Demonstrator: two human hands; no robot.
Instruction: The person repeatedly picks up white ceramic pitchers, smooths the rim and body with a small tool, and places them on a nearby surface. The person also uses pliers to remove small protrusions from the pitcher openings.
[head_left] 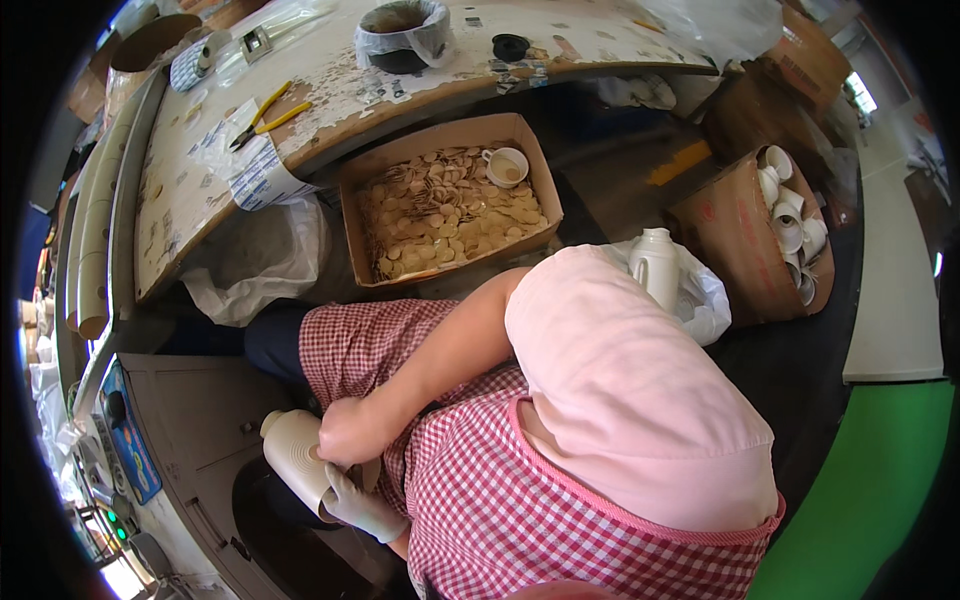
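Observation:
A cream plastic flask shell point(297, 458) with ribbed rings lies tilted by my lap, its narrow neck toward the upper left. At its wide lower end my left hand point(366, 508), in a whitish glove, grips the rim. My bare right hand point(354, 432) is closed against the shell's ringed side. Its fingertips are hidden, so I cannot make out what they hold. Ahead, a cardboard box point(352, 225) contains many thin, round, tan discs point(445, 205) and a white cup point(506, 168).
Yellow-handled pliers point(268, 118) and a bag-lined tub point(400, 55) rest on the worn workbench point(330, 100). At right, a cream flask with a handle point(655, 268) stands in a plastic bag point(705, 300). Beyond it, a carton point(725, 240) contains several white cups point(788, 225).

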